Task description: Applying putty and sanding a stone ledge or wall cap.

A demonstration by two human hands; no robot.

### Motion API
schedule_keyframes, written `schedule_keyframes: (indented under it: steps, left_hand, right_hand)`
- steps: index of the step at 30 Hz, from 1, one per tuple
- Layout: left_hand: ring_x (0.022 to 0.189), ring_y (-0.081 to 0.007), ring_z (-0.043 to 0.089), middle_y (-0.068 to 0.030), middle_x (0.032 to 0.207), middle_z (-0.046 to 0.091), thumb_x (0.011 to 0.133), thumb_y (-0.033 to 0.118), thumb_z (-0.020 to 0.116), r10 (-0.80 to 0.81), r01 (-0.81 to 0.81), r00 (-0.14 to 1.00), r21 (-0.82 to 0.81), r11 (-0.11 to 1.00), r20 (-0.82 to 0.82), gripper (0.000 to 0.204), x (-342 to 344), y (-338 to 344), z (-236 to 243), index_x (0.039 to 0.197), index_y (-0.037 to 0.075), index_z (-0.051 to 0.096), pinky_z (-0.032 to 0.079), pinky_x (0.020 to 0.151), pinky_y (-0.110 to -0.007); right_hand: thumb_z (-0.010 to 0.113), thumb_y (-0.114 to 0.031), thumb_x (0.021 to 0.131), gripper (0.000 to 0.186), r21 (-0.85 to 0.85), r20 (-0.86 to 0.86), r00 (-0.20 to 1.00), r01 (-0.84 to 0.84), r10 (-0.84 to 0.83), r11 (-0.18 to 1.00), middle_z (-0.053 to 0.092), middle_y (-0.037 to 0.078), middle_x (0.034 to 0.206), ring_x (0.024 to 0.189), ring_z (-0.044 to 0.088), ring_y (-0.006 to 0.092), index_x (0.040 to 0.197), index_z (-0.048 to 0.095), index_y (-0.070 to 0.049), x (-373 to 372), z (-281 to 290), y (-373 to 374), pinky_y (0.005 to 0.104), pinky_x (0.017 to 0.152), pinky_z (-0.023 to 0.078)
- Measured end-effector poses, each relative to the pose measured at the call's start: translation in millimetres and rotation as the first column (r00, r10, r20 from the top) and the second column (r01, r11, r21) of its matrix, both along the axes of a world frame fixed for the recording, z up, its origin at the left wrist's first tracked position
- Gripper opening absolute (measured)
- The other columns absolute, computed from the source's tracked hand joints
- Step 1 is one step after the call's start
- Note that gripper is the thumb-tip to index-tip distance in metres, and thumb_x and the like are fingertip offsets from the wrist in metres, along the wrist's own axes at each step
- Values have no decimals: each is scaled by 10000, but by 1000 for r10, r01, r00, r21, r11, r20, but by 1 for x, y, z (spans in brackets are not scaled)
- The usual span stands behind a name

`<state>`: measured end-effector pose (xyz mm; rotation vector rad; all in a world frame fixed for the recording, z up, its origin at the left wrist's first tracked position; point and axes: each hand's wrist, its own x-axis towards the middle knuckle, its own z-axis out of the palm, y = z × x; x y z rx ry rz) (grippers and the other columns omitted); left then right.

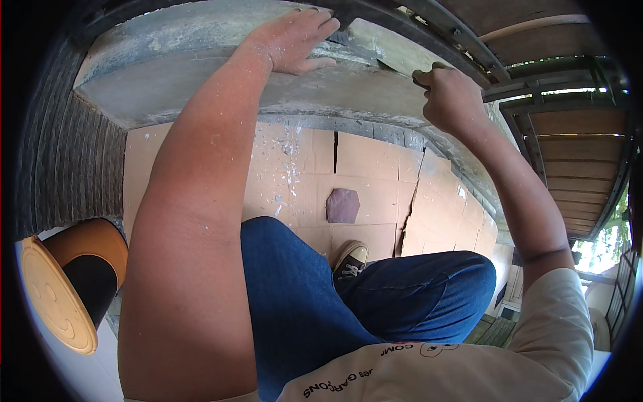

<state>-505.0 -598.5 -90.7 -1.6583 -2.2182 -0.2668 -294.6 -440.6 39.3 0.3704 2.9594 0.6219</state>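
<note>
My left hand lies flat on the top of a weathered grey ledge, fingers stretched out and thumb apart. Worn patches and pale residue mark the ledge's surface. To the right, my right hand is closed around the dark handle of what looks like a scraper. Its wide, pale metal blade points left along the ledge, toward my left hand. Whether the blade's edge touches the surface is hard to make out. White specks dot my left hand and forearm.
Cardboard sheets strewn with white flakes cover the floor below. On them lies a flat maroon angular piece, near my shoe. An orange and black stool stands at left. Dark metal bars and wooden slats rise at right.
</note>
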Motion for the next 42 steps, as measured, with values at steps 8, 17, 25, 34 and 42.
schedule_keyframes:
  steps: [8, 17, 25, 34, 42]
  left_hand:
    - [1312, -314, 401, -180, 1416, 410, 895, 536, 534, 15, -16, 1000, 25, 1000, 3, 728, 4, 6, -7, 1387, 23, 376, 326, 1119, -384]
    - [1300, -319, 407, -178, 1398, 421, 894, 537, 530, 20, -19, 999, -30, 999, 25, 728, 10, 15, 7, 1378, 13, 383, 319, 1120, -385]
    - [1270, -345, 432, -191, 1392, 425, 881, 572, 528, 61, -62, 990, 7, 998, 131, 767, 9, 4, 5, 1367, -4, 386, 331, 1109, -400]
    - [1250, -328, 451, -178, 1361, 455, 873, 548, 555, 56, -60, 997, 78, 995, 51, 751, 2, 11, 1, 1362, 4, 385, 342, 1097, -401]
    - [1245, -334, 455, -187, 1350, 460, 881, 558, 544, 66, -68, 992, 15, 998, 104, 749, 1, 1, 5, 1348, -10, 404, 353, 1094, -391]
  right_hand:
    - [591, -52, 731, 204, -6, 63, 997, 49, -49, 999, 687, 193, 906, 874, 675, 351, 898, 707, -29, -26, 2, -5, 444, 763, 549]
    - [566, -40, 772, 207, -65, -73, 994, 79, -83, 995, 687, 197, 935, 912, 671, 353, 923, 707, -26, -33, -44, 25, 438, 803, 546]
    - [581, -55, 747, 191, -90, 111, 993, 49, -39, 995, 681, 213, 929, 895, 668, 363, 894, 699, -23, -11, -2, 16, 441, 787, 546]
    - [592, -51, 735, 186, -89, -3, 1000, 16, -17, 996, 682, 199, 936, 910, 665, 358, 886, 697, -26, -37, -26, 45, 433, 798, 545]
    - [589, -37, 738, 183, -126, 74, 997, 19, -10, 992, 673, 213, 970, 943, 653, 357, 889, 689, -9, -26, -23, 14, 436, 816, 535]
